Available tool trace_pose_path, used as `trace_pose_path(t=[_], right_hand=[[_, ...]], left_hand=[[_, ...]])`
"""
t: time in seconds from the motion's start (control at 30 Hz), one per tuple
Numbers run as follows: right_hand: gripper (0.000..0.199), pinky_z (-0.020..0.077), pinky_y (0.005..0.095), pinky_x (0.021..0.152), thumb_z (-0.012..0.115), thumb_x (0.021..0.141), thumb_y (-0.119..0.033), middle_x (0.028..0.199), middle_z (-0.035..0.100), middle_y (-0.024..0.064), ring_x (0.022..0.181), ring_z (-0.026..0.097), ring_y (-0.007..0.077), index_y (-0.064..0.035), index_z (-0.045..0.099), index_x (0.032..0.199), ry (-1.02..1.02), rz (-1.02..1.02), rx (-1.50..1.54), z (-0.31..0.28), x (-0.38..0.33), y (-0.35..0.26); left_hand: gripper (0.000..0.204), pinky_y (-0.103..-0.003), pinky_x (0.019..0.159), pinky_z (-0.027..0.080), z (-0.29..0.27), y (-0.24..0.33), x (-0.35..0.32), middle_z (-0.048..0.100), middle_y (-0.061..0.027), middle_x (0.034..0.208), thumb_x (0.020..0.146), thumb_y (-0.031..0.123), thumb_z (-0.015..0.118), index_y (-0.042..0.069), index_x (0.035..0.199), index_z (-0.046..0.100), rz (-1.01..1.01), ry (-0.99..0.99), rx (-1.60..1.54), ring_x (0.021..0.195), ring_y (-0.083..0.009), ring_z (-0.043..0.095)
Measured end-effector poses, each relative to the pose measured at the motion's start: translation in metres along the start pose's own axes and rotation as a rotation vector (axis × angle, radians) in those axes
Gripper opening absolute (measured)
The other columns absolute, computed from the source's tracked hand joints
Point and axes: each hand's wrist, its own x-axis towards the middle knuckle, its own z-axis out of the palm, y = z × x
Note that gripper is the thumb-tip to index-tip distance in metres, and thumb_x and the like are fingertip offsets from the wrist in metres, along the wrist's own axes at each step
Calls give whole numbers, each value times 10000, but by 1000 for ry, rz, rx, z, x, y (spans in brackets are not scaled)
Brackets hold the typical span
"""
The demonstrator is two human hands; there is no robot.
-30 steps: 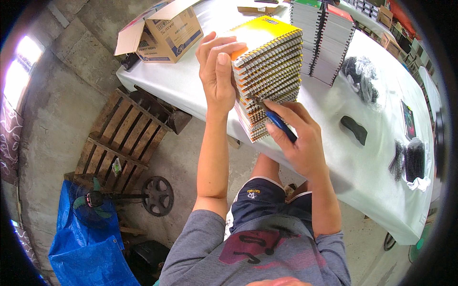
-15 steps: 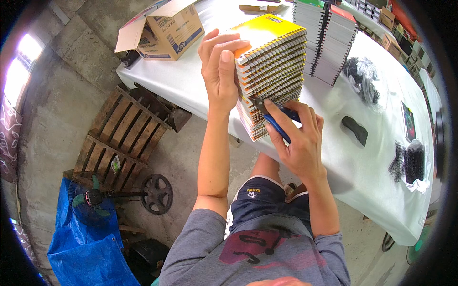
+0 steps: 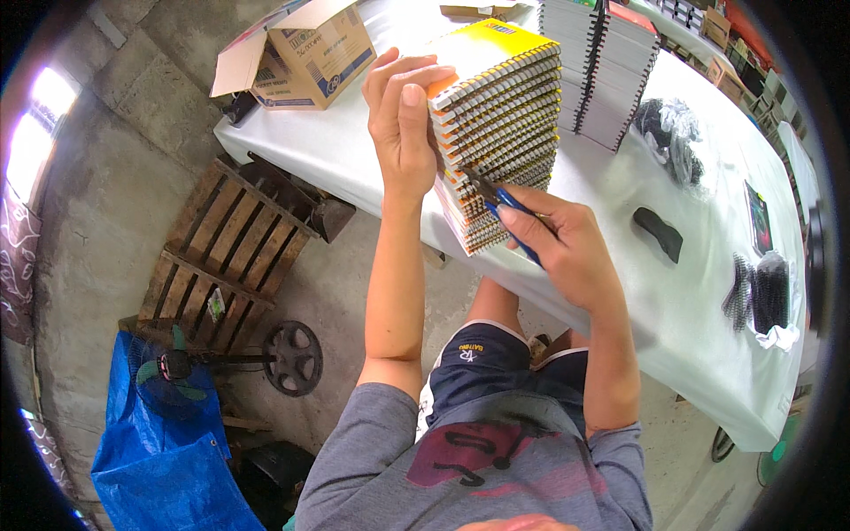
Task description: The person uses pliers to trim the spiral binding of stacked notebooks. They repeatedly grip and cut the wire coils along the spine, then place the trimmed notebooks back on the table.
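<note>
A tall stack of yellow-covered spiral notebooks (image 3: 500, 115) stands at the near table edge, its wire coils facing me. My left hand (image 3: 403, 124) grips the stack's left side, fingers at the upper corner and thumb along the page edges. In my right hand (image 3: 571, 248) is a pair of blue-handled pliers (image 3: 501, 195), the fingers closed around its handles. The dark jaws touch or nearly touch the coil ends at the stack's left corner, partway down. Whether they pinch a wire is too small to tell.
Thicker black-coiled books (image 3: 611, 80) stand behind the stack on the white-covered table (image 3: 602, 195). An open cardboard box (image 3: 310, 62) sits at the far left. To the right lie a black object (image 3: 658, 234), plastic-wrapped black coils (image 3: 673, 142) and a phone-like slab (image 3: 758, 221). A fan (image 3: 177, 365) stands lower left.
My right hand has turned and shifted slightly right, showing more of its back. The pliers' jaws have moved a little up and left along the coil ends. My left hand keeps its hold.
</note>
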Motion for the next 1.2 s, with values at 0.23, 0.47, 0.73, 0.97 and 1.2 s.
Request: trace_pose_path(t=[0.23,0.47,0.73,0.97,1.2], right_hand=[[360,316,441,916,619,840,-287,1060,544,90,1003,530,229,-217,610,1193,314,-392,-832,12,-17,7],[383,274,484,921,625,828,-302,1088,516,75,1014,510,224,-246,602,1206,349,-434,-881,14,-16,17],[372,363,399,798,638,831,-275,1035,544,70,919,535,223,-207,614,1195,257,-371,-716,15,-15,19],[321,472,314,720,592,886,-208,944,637,127,782,607,232,-61,609,1170,84,-127,-7,14,-11,27],[343,461,324,749,606,876,-233,966,640,135,814,599,211,-66,610,1177,66,-67,44,11,-10,31]], left_hand=[[442,-423,1039,256,-1,4,-2,600,-96,987,972,313,331,55,897,682,-22,-9,1,1123,-269,429],[449,-425,1037,259,2,2,-2,589,-101,1003,971,326,331,62,912,688,-28,2,-16,1141,-275,413],[451,-422,1043,258,2,2,1,596,-98,972,974,315,326,53,902,686,12,-1,-10,1096,-244,451],[457,-418,1043,259,4,0,1,601,-95,950,974,314,325,52,888,689,52,21,-18,1066,-231,467],[455,-420,1045,256,5,1,0,599,-99,964,974,324,323,65,905,690,22,16,-14,1087,-243,452]])
